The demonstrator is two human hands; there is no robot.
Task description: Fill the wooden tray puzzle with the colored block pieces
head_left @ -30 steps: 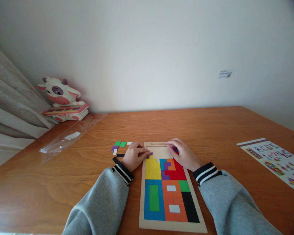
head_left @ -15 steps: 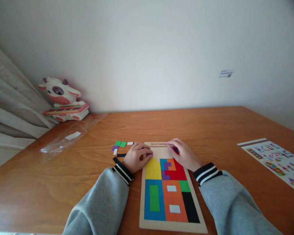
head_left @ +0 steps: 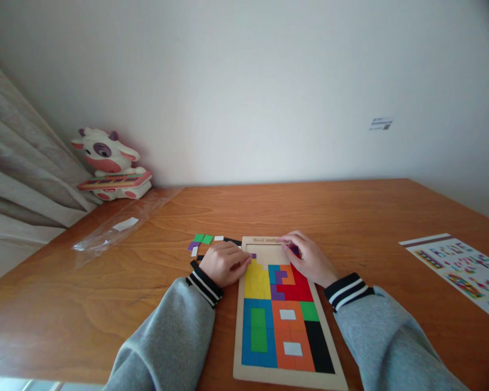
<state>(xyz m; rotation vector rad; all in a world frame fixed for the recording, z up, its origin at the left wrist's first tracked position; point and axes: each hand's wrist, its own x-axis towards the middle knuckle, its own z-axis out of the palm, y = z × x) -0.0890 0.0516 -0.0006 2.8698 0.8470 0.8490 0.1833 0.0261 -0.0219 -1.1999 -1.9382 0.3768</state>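
- Purple piece [head_left: 254, 256] shows clearer above the yellow pieces [head_left: 257, 283], probably settled: my left hand [head_left: 223, 264] has eased back.
- Wooden tray [head_left: 289, 377], lower centre; my right hand [head_left: 309, 260] is at its upper right.
- Both hands' fingers curl inward; whether they're pinching anything, I can't tell.
- Rim reads "Wood Intellig…"; wall label [head_left: 380, 124], right, illegible.

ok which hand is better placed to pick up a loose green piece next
Left, I'd say. The left hand is nearer the loose green pieces; the right hand is across the board from them.
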